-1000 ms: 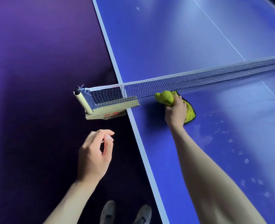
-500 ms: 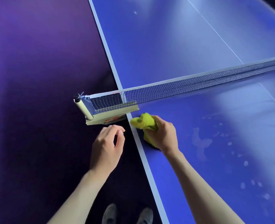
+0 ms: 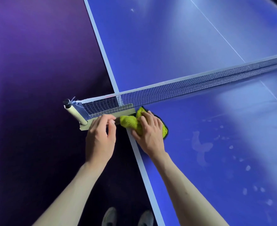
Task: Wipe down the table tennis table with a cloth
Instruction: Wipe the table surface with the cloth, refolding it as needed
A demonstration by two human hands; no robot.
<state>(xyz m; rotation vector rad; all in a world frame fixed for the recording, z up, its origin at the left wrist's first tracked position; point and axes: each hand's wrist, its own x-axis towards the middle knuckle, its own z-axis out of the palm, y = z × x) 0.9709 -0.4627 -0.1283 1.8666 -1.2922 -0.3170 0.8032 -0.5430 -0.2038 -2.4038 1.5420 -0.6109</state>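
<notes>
The right hand (image 3: 148, 136) presses a bunched yellow-green cloth (image 3: 131, 122) onto the blue worktop (image 3: 199, 185), right at its left side edge and just below the net (image 3: 183, 88). Its fingers (image 3: 149, 117) curl over the cloth, gripping the crumpled fabric; part of the cloth bulges out to the left of the hand, past the white edge line (image 3: 144, 168), and a dark-trimmed corner shows on the hand's right side. The cloth touches the end of the net clamp (image 3: 118, 114), a pale bracket that reaches out from the worktop's side edge to the net post (image 3: 75, 112).

The left hand (image 3: 100, 141) hangs off the worktop, over the dark floor (image 3: 37, 144), with its fingers loosely curled and their tips in front of the clamp bracket; whether they touch it I cannot tell. It holds nothing, and its thumb sits close to the bulging end of the cloth.

Pale smudges and spots (image 3: 201, 149) mark the near half of the worktop, to the right of the cloth and toward the near edge. Two grey shoes (image 3: 109, 216) show at the bottom, beside the worktop's side edge.
</notes>
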